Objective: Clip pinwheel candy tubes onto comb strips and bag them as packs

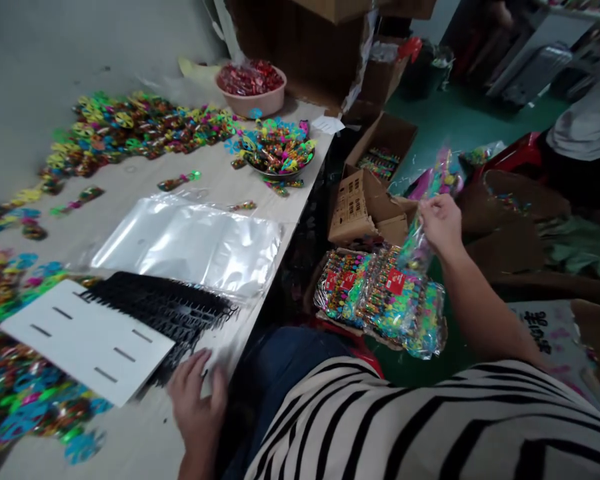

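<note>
Packet work, seen from your head camera: your right hand [441, 223] is out past the counter [145, 433] edge, fingers pinched shut on the upper part of a filled packet [414, 248], which hangs just above the heap of finished packs [380, 300] lying low beside your knee. Expect the packet to be light, soft and crinkly. The clear film will be slippery and the small colourful pieces inside will shift, so I'd judge the gathered top, where you have it now, the safest hold, since squeezing the belly could crush or spill the contents. Your left hand [196, 400] lies palm down on the counter with fingers loosely spread, holding nothing, its fingertips at the near end of the black stack [165, 307]. Whether they actually touch it you cannot tell from here. A white card [87, 340] rests on that stack, empty clear bags [190, 243] lie beyond it, and loose pieces [130, 127] are scattered across the far counter.
</note>
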The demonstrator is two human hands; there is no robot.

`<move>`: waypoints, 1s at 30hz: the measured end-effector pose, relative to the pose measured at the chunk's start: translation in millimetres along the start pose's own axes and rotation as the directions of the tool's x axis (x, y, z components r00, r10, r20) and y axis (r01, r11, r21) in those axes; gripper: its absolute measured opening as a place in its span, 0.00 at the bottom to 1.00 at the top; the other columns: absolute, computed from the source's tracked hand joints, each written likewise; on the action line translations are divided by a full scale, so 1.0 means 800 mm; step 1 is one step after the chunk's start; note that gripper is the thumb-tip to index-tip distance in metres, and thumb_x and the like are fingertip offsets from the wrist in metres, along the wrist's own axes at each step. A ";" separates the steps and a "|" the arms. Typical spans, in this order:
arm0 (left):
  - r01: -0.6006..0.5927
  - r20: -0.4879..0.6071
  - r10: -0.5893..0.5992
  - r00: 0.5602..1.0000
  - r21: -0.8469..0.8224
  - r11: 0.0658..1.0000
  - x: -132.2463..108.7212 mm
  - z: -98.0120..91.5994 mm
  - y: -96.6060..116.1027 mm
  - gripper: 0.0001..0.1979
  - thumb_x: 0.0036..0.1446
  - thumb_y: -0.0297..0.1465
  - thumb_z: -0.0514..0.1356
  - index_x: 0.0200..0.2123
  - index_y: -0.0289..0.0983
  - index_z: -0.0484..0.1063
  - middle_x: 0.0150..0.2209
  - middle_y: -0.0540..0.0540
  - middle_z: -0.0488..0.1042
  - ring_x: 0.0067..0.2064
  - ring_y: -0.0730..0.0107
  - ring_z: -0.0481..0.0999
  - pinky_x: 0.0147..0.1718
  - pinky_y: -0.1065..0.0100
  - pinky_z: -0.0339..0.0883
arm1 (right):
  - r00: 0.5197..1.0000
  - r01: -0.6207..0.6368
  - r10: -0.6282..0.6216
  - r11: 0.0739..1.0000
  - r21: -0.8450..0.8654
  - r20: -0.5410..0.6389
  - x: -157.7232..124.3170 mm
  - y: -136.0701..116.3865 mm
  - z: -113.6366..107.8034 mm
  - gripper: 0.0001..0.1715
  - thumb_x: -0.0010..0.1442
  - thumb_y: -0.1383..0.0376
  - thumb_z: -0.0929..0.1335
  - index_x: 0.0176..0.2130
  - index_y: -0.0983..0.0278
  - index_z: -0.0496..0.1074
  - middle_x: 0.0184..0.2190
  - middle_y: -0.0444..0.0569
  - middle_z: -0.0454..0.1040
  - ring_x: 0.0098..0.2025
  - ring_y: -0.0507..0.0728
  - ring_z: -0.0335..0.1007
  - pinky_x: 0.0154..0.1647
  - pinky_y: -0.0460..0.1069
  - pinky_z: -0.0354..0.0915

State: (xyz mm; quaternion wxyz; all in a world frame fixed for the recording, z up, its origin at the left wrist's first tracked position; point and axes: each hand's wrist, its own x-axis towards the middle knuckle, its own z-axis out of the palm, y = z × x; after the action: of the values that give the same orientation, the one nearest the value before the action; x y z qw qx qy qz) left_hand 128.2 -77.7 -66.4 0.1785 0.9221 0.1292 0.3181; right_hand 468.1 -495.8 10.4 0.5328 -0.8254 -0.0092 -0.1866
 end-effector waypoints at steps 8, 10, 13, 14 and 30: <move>-0.158 0.308 0.222 0.925 -0.219 0.963 0.047 0.072 0.123 0.44 0.51 0.42 0.66 0.65 0.39 0.50 0.65 0.31 0.56 0.66 0.45 0.57 0.60 0.44 0.57 | 0.910 -0.389 0.217 0.739 0.550 0.353 -0.142 -0.054 0.105 0.26 0.49 0.47 0.73 0.30 0.57 0.56 0.15 0.35 0.65 0.15 0.50 0.59 0.17 0.47 0.59; -0.120 0.216 0.152 0.965 -0.155 0.981 0.042 0.078 0.130 0.46 0.47 0.43 0.68 0.65 0.37 0.52 0.66 0.29 0.54 0.67 0.40 0.52 0.62 0.39 0.51 | 0.840 -0.509 0.241 0.664 0.548 0.487 -0.175 -0.055 0.129 0.27 0.47 0.47 0.73 0.29 0.57 0.56 0.15 0.35 0.68 0.16 0.51 0.62 0.18 0.48 0.62; 0.022 0.193 0.019 0.981 -0.212 0.977 0.033 0.075 0.130 0.38 0.50 0.39 0.67 0.62 0.36 0.59 0.60 0.31 0.65 0.64 0.45 0.62 0.60 0.43 0.58 | 0.713 -0.636 0.210 0.595 0.491 0.669 -0.216 -0.062 0.150 0.27 0.47 0.45 0.73 0.29 0.57 0.56 0.15 0.35 0.69 0.16 0.52 0.64 0.18 0.49 0.65; 0.056 0.227 0.009 0.974 -0.279 0.959 0.031 0.072 0.129 0.31 0.54 0.37 0.65 0.59 0.36 0.63 0.57 0.34 0.69 0.61 0.50 0.67 0.58 0.47 0.63 | 0.665 -0.662 0.183 0.593 0.458 0.724 -0.227 -0.064 0.152 0.27 0.47 0.45 0.72 0.29 0.57 0.57 0.15 0.35 0.70 0.16 0.53 0.65 0.18 0.49 0.65; 0.105 0.251 0.010 0.968 -0.440 0.892 0.035 -0.014 0.140 0.14 0.59 0.26 0.56 0.44 0.41 0.78 0.40 0.49 0.81 0.43 0.61 0.81 0.53 0.53 0.73 | 0.817 -0.331 0.558 0.661 -0.673 0.147 0.042 0.176 0.192 0.37 0.56 0.50 0.69 0.58 0.67 0.62 0.57 0.64 0.66 0.59 0.68 0.61 0.59 0.62 0.55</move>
State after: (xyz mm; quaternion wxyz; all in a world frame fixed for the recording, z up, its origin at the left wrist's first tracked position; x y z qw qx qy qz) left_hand 156.7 -166.2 2.7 0.4094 0.8846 0.0513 0.2175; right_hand 575.3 -427.3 -158.2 0.2506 -0.9480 0.1658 0.1053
